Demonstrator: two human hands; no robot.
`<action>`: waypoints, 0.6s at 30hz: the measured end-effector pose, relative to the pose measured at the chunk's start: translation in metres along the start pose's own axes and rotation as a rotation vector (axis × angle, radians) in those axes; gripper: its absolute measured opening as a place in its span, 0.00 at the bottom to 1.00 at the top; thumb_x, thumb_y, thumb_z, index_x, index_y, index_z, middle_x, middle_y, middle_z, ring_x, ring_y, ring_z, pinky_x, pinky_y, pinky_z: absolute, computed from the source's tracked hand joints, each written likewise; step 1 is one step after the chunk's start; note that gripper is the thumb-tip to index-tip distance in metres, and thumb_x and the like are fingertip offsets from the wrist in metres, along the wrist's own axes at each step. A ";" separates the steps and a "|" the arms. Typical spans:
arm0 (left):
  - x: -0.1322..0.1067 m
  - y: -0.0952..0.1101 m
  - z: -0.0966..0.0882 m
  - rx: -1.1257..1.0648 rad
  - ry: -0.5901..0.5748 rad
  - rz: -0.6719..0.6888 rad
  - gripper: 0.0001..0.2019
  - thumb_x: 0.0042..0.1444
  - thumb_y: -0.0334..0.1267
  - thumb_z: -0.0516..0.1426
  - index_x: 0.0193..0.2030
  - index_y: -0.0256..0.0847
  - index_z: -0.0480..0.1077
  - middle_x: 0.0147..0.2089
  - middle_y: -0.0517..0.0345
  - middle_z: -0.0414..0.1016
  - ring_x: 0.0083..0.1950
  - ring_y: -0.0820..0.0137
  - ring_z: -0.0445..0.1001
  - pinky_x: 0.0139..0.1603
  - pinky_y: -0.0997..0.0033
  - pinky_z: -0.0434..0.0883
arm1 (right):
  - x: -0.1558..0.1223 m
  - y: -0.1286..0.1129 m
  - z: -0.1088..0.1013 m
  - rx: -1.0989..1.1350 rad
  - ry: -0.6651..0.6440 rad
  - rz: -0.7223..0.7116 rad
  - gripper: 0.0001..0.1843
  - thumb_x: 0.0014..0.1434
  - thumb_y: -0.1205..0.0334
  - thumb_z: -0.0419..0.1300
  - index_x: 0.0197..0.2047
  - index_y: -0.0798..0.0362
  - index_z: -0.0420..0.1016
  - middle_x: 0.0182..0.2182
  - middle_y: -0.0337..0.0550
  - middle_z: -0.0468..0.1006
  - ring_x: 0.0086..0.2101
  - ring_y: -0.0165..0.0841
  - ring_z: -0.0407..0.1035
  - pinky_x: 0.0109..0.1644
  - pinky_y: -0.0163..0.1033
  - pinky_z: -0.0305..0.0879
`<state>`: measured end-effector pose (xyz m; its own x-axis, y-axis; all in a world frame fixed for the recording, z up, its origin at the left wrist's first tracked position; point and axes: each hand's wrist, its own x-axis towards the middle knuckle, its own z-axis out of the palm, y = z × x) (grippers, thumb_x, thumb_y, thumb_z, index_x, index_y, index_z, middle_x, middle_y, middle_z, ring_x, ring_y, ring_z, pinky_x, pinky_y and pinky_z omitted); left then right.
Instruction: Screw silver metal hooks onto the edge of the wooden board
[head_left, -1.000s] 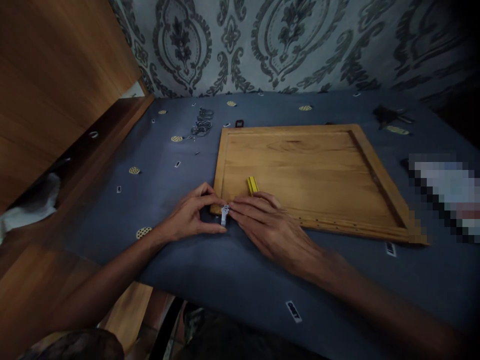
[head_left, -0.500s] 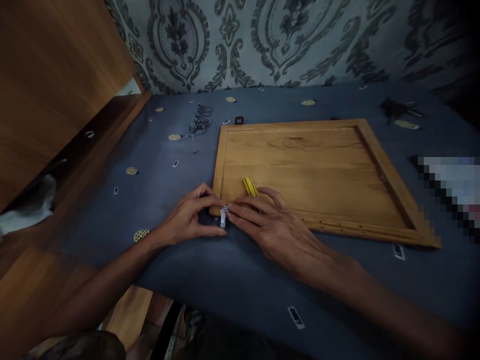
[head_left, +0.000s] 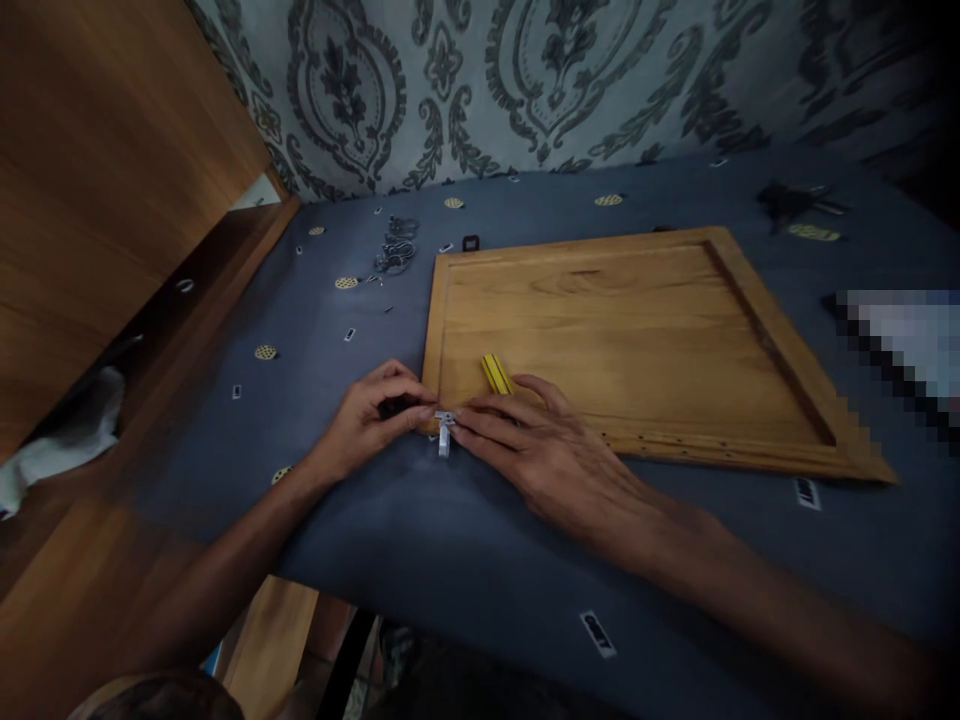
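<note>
A framed wooden cabinet door (head_left: 600,340) lies flat on the blue cloth. At its near left corner sits a small metal hinge (head_left: 444,440), its arm sticking out past the door's edge. My left hand (head_left: 367,415) is closed, thumb and forefinger pinching at the hinge's left side. From the other side my right hand (head_left: 532,435) presses its bunched fingertips on the hinge. A yellow, dark-striped handle (head_left: 496,373), like a screwdriver's, sticks out beyond my right fingers. Its other end is hidden, so whether that hand grips it is unclear.
Tangled dark cord or wire (head_left: 396,248) and a small dark square piece (head_left: 470,243) lie behind the door. A dark object (head_left: 799,200) rests at the far right. Wooden furniture (head_left: 112,150) stands at the left, with a white cloth (head_left: 64,435) on it.
My left thumb has risen from below the hinge arm to the hinge's left side, closing toward the forefinger. The right hand stays on the hinge. The view has shifted slightly.
</note>
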<state>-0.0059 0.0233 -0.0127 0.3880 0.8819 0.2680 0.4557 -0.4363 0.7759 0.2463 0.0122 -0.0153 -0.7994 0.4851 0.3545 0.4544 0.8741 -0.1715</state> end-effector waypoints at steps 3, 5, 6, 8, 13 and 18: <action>0.006 -0.002 0.002 0.051 -0.029 0.062 0.14 0.67 0.50 0.61 0.42 0.41 0.81 0.40 0.55 0.75 0.42 0.69 0.75 0.44 0.70 0.73 | 0.000 0.002 0.000 0.001 0.002 -0.011 0.24 0.65 0.79 0.51 0.59 0.54 0.75 0.53 0.49 0.83 0.54 0.45 0.73 0.67 0.62 0.61; 0.010 -0.002 0.001 0.078 -0.067 0.086 0.14 0.67 0.50 0.61 0.41 0.41 0.80 0.40 0.55 0.76 0.42 0.68 0.75 0.44 0.70 0.74 | -0.001 0.004 0.001 0.008 0.002 -0.034 0.23 0.65 0.77 0.52 0.59 0.54 0.75 0.54 0.49 0.82 0.54 0.44 0.73 0.67 0.62 0.62; 0.012 -0.002 0.000 0.089 -0.089 0.095 0.14 0.67 0.50 0.61 0.41 0.41 0.80 0.39 0.55 0.76 0.42 0.68 0.76 0.44 0.70 0.74 | -0.002 0.005 0.002 0.011 0.009 -0.040 0.23 0.66 0.76 0.52 0.59 0.53 0.75 0.54 0.48 0.82 0.54 0.44 0.73 0.66 0.62 0.63; 0.016 -0.002 -0.003 0.108 -0.140 0.125 0.14 0.66 0.49 0.62 0.41 0.40 0.80 0.38 0.55 0.77 0.41 0.68 0.76 0.43 0.70 0.73 | -0.002 0.007 0.004 0.012 0.029 -0.049 0.22 0.66 0.75 0.52 0.59 0.53 0.75 0.53 0.48 0.83 0.53 0.44 0.73 0.65 0.62 0.64; 0.023 0.000 -0.005 0.183 -0.225 0.236 0.12 0.68 0.46 0.61 0.40 0.39 0.79 0.38 0.55 0.76 0.42 0.69 0.76 0.43 0.71 0.72 | -0.002 0.008 0.007 -0.001 0.046 -0.048 0.16 0.69 0.71 0.54 0.55 0.49 0.76 0.52 0.44 0.83 0.53 0.42 0.74 0.64 0.57 0.65; 0.026 0.001 -0.003 0.235 -0.216 0.300 0.11 0.69 0.43 0.60 0.38 0.38 0.78 0.36 0.56 0.75 0.40 0.70 0.74 0.41 0.72 0.71 | -0.001 0.008 0.006 -0.007 0.049 -0.051 0.16 0.73 0.67 0.49 0.56 0.54 0.76 0.52 0.47 0.83 0.55 0.42 0.72 0.69 0.60 0.60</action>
<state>0.0027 0.0461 -0.0031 0.6785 0.6629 0.3166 0.4571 -0.7184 0.5244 0.2485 0.0185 -0.0221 -0.8015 0.4376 0.4075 0.4160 0.8976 -0.1458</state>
